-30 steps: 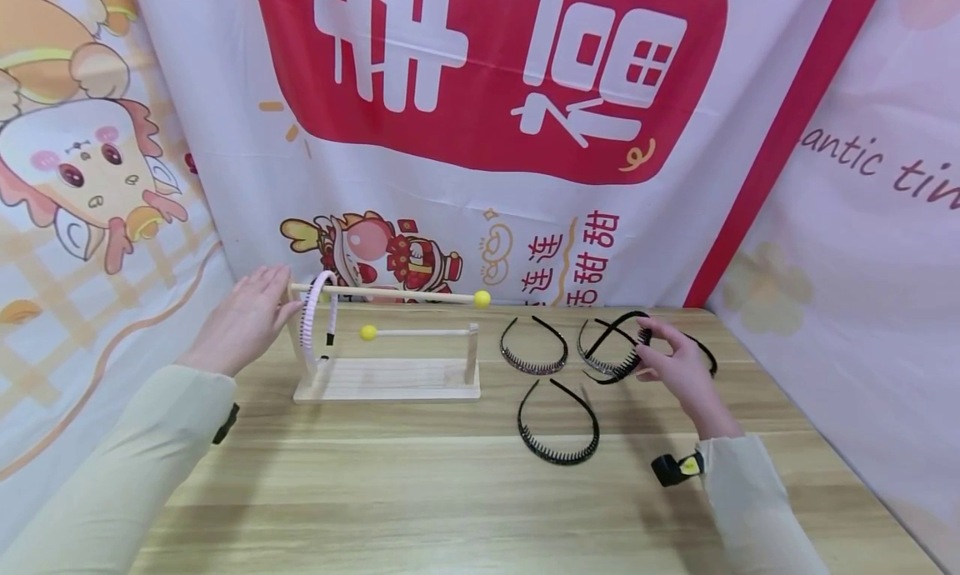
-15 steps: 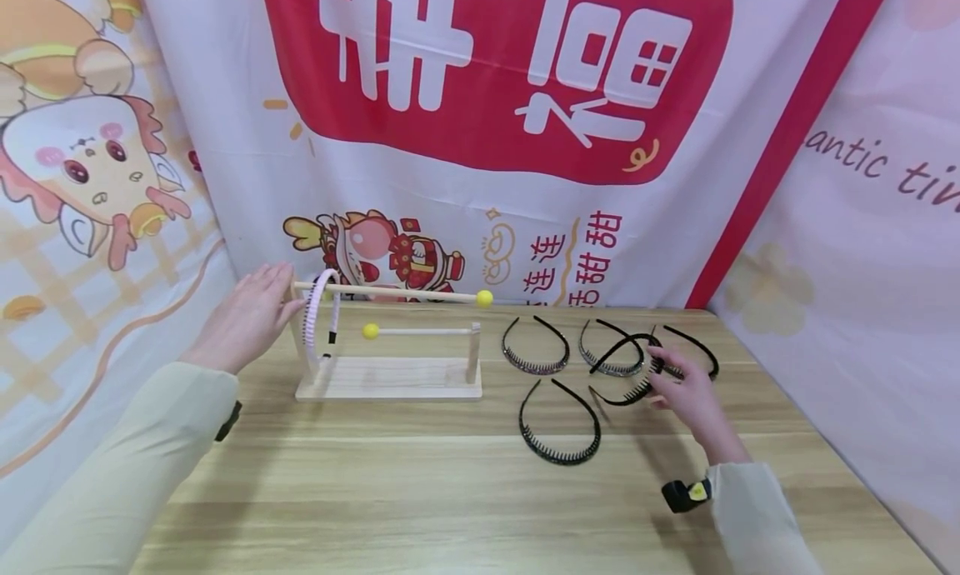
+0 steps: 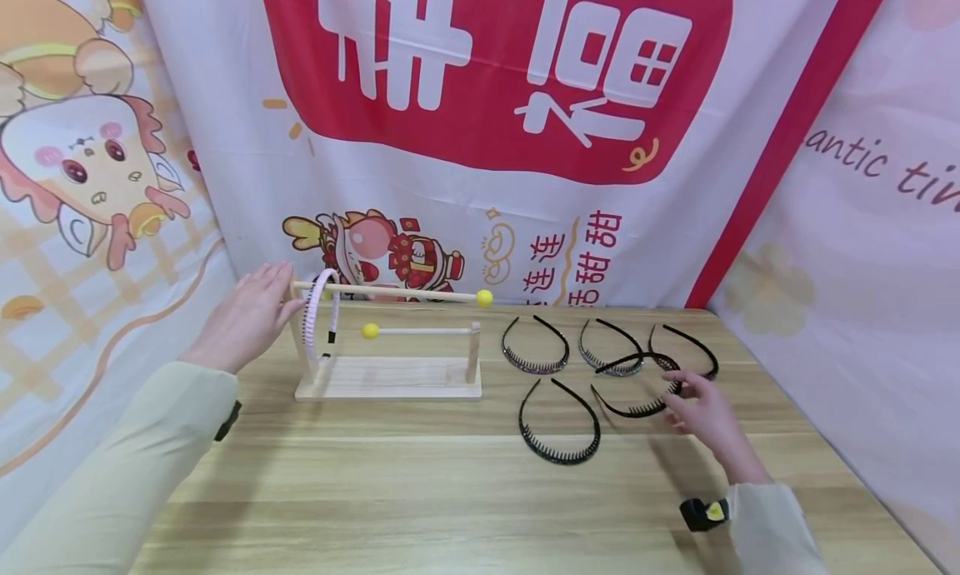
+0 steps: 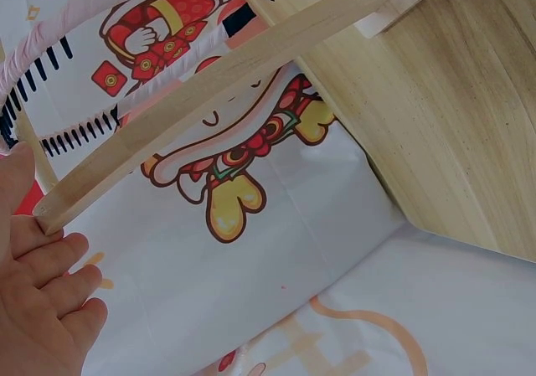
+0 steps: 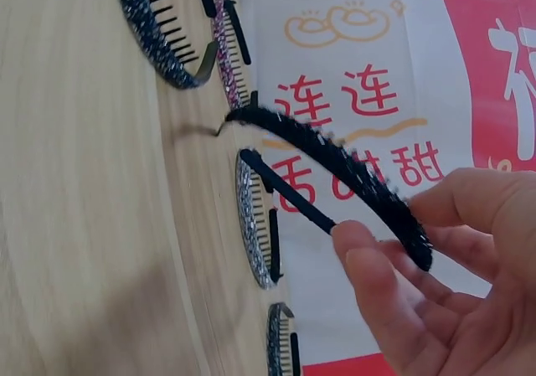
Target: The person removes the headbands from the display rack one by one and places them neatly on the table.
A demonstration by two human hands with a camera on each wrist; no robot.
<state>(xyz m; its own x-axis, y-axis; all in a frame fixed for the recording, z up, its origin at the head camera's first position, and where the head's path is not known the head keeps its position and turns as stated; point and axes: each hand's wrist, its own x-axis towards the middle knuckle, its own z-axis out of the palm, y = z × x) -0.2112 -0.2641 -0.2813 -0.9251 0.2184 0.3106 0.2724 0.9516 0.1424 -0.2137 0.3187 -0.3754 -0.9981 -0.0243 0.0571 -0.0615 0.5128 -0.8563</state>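
Observation:
My left hand (image 3: pixel 243 321) grips the top of the left post of a wooden headband rack (image 3: pixel 390 382), thumb on one side and fingers on the other. A pale pink headband (image 3: pixel 309 323) with black comb teeth hangs on the rack's upper rod beside that hand. Over the table at the right, my right hand (image 3: pixel 703 418) pinches a black toothed headband (image 5: pixel 335 158) between thumb and fingers; its sparkly rim shows in the right wrist view. The held band is tilted, its free ends pointing left towards the rack.
Several dark headbands lie on the table: one multicoloured sparkly band (image 3: pixel 536 367), one silvery band (image 3: pixel 611 370), one at the far right (image 3: pixel 701 342) and one in front (image 3: pixel 558 457). Yellow balls (image 3: pixel 484 298) tip the rods. A printed cloth (image 3: pixel 420 158) hangs behind the table.
My right hand has moved right and towards me, lowering the black headband and drawing it away from the silvery one. My left hand stays on the post.

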